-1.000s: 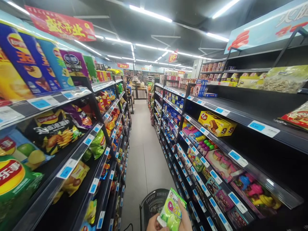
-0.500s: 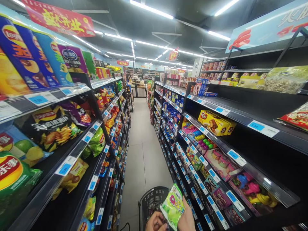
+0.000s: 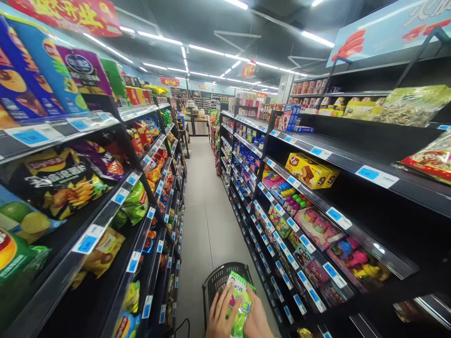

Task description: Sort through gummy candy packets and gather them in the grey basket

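Note:
A small green and white candy bag (image 3: 239,283) is held between my two hands, low in the view and over the black shopping basket (image 3: 228,268). My left hand (image 3: 220,312) lies along the bag's left side, its fingers stretched across the printed front. From the right, my right hand (image 3: 259,317) grips the other edge, its thumb near the top. The fingers cover much of the print. Perforated sides and a rim show on the basket; the hands and bag hide most of its inside.
Chip bags (image 3: 63,180) fill the tiered left shelves. On the right shelves are yellow snack boxes (image 3: 310,171), toy-like sweets and a red package (image 3: 430,157). A grey floor aisle (image 3: 202,188) runs ahead between them towards a counter. Price tags line the shelf edges.
My left hand has moved up from the bag's lower corner onto its front. The bag has shifted slightly left and is more covered. The shelves have shifted a little in view.

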{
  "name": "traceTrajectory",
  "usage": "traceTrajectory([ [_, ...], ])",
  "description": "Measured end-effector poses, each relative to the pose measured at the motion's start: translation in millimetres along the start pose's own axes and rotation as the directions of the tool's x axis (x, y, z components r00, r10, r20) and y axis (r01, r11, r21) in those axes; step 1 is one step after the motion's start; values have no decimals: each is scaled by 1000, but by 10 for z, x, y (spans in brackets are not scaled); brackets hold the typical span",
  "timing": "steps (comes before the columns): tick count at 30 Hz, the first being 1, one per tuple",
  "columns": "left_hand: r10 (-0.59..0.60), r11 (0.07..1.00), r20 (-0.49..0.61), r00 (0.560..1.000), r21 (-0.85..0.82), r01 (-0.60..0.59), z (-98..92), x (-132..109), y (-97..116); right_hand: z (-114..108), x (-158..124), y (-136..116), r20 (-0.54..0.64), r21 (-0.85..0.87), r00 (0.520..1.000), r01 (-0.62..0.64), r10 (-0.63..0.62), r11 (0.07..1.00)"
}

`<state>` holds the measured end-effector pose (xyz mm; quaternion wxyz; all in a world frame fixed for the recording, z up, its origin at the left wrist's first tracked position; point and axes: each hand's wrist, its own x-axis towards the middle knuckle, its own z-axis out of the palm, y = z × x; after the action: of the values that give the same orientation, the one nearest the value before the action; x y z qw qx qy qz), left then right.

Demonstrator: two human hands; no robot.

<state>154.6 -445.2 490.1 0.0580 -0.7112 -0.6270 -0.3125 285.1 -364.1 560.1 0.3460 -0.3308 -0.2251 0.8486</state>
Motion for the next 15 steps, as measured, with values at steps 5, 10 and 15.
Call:
traceTrajectory([
  [5, -79, 993, 76, 994, -81, 86, -60, -21, -28, 97, -80, -47, 79, 76, 997, -24, 18, 997],
  [10, -323, 752, 273, 906, -508, 421, -165, 19, 64, 68, -56, -104, 66, 151, 997, 26, -37, 988],
  [15, -556, 345, 553, 620, -525, 778, -300, 26, 254, -6, -23, -13, -37, 48, 999, 0, 2, 999],
])
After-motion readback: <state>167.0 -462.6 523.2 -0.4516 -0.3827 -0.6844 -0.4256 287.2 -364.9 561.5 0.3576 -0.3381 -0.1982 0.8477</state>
